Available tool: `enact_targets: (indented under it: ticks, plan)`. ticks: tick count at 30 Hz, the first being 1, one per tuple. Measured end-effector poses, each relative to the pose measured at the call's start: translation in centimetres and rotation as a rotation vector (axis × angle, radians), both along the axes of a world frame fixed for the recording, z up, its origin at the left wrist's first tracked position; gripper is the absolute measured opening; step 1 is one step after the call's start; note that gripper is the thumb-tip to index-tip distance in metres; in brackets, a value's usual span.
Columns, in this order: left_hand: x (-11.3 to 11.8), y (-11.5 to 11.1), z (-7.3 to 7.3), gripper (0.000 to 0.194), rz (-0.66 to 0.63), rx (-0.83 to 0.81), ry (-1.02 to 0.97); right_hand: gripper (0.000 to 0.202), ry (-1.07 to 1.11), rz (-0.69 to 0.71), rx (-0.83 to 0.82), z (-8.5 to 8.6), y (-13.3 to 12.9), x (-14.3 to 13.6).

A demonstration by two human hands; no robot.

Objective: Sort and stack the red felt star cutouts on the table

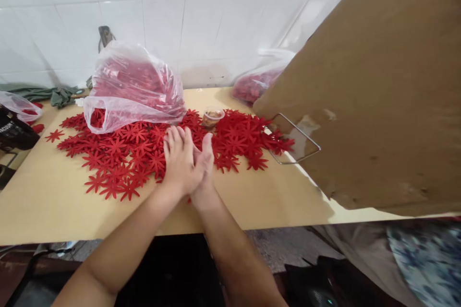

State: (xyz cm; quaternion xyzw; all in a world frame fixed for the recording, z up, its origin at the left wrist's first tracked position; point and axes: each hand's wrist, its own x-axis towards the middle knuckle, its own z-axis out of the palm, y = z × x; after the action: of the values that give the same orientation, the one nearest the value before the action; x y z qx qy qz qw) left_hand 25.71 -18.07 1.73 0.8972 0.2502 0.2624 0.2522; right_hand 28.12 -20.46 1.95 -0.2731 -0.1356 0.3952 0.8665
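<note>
My left hand (182,160) lies across my right hand (205,168), palm against palm, over the middle of the table. The left fingers stretch out flat, pointing away from me. On the right hand the thumb sticks up straight, while most of its fingers are hidden behind the left. Whether anything is between the palms cannot be seen. Around and beyond both hands spreads a loose heap of red flower-shaped cutouts (117,146) with pointed petals. Just past my fingertips, a small clear plastic cup (213,116) with brownish contents stands among them.
Behind the heap sits a clear plastic bag (140,86) full of red pieces; another bag (257,81) leans at the wall. A large cardboard sheet (378,105) blocks the right side, a bent wire frame (300,129) at its edge. A black container (16,129) stands far left.
</note>
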Motion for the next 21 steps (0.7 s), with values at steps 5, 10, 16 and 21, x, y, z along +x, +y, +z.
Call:
enact_targets:
  ticks: [5,10,16,21]
  plan:
    - [1.8,4.4,0.0,0.072,0.281,-0.126,-0.037,0.041,0.177,0.087,-0.103,-0.3,0.9,0.3]
    - [2.0,6.3,-0.7,0.056,0.3,-0.42,-0.187,0.02,0.302,0.064,-0.254,-1.4,1.2,1.4]
    - [0.0,5.4,-0.2,0.04,0.098,-0.632,-0.429,0.022,0.319,0.028,-0.217,-0.6,1.3,3.5]
    - [-1.5,3.8,-1.9,0.059,-0.039,-0.598,-0.356,0.024,0.258,0.023,-0.257,-0.8,1.6,4.1]
